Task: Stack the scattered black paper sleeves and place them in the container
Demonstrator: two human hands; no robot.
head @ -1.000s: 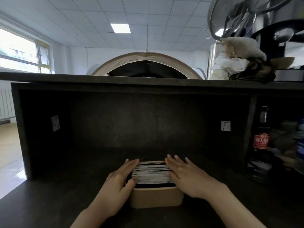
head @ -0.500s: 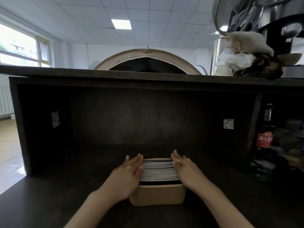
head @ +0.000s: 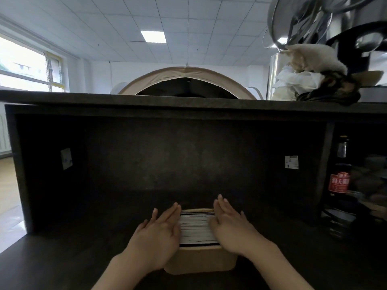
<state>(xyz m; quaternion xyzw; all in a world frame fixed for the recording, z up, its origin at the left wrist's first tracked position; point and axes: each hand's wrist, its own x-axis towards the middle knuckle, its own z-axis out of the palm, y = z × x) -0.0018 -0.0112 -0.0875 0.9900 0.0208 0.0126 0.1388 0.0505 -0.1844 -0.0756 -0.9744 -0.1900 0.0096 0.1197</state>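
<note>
While sleeve stack (head: pixel 196 228) sits on edge inside kraft container (head: pixel 200 261) on dark counter (head: pixel 62 258), my left hand (head: pixel 160 237) and right hand (head: pixel 230 231) press flat, fingers straight, against either side. Best squeeze evenly, tap edges level, avoid tipping container.

**Sleeves stacked on edge in the box**

A thick stack of black paper sleeves (head: pixel 195 229), their pale edges showing as fine stripes, stands upright and packed close inside a tan rectangular cardboard container (head: pixel 201 261). The stack rises above the container's rim. The container sits on the dark stone-look surface (head: pixel 62 262), near its front edge.
</note>
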